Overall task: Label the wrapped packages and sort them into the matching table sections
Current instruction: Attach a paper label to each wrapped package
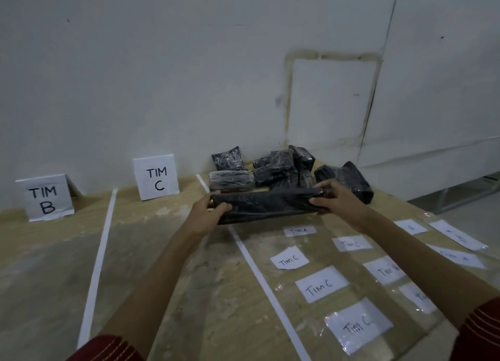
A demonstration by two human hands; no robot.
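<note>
A long package wrapped in black plastic (266, 205) is held level just above the table, across the white tape line. My left hand (209, 207) grips its left end and my right hand (334, 196) grips its right end. Behind it lies a pile of several black wrapped packages (281, 168) against the wall, with one larger package (349, 179) at the right. Paper labels reading "TIM C" (322, 286) and similar lie taped in rows on the right section of the table.
Two standing cards, "TIM B" (46, 198) and "TIM C" (157, 178), lean at the back of the wooden table (162, 266). White tape lines (97, 257) divide it into sections. The table's right edge drops off beside a white wall.
</note>
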